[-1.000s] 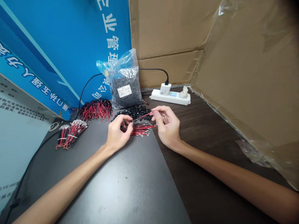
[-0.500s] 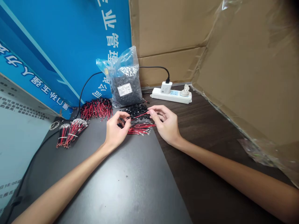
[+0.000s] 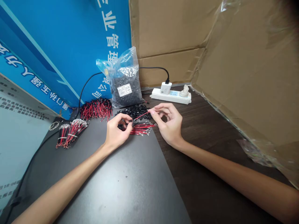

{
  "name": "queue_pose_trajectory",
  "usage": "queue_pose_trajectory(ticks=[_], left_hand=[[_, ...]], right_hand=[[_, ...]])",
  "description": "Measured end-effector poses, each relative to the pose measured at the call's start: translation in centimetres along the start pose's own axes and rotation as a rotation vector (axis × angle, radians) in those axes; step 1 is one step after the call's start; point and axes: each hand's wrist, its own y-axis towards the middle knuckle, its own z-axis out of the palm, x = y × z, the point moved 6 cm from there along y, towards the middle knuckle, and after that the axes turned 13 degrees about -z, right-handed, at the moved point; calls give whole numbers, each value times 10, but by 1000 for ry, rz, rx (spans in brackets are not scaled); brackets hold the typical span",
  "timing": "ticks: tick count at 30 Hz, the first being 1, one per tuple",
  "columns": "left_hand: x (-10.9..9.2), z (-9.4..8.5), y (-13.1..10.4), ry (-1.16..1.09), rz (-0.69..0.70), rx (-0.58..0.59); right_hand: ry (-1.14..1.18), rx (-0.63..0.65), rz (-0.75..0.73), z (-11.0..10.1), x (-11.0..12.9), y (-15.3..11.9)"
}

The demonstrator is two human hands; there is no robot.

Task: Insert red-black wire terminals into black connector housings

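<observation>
My left hand [image 3: 119, 130] pinches a small black connector [image 3: 130, 121] between thumb and fingertips. A thin red wire [image 3: 143, 115] slants up to the right from beside it, and its far end is in the closed fingertips of my right hand [image 3: 168, 124]. Just beyond the hands lies a heap of black connectors [image 3: 137, 109]. Red and black wires [image 3: 141, 128] with metal tips are spread beneath the held wire, between the hands. Whether the wire's near end is inside the connector is too small to tell.
At the back stands a plastic bag of black parts [image 3: 127, 90], with a white power strip [image 3: 171, 96] to its right. Left of the hands are a pile of red wires with black ends [image 3: 96, 109] and banded wire bundles [image 3: 73, 132]. Cardboard [image 3: 245, 77] walls the right side.
My right hand has shifted slightly right, and the wire now slants more steeply. My left hand has moved a little right and down, still pinching the connector.
</observation>
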Motion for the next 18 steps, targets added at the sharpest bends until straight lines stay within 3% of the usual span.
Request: queue_pose_trajectory(ticks=[8,18], left_hand=[[2,3,1,-18,-19,59],[6,2,3,-49,-106,34]], right_hand=[[23,-3,12,1,0,0],[-21,57,-11,2,-5,-1]])
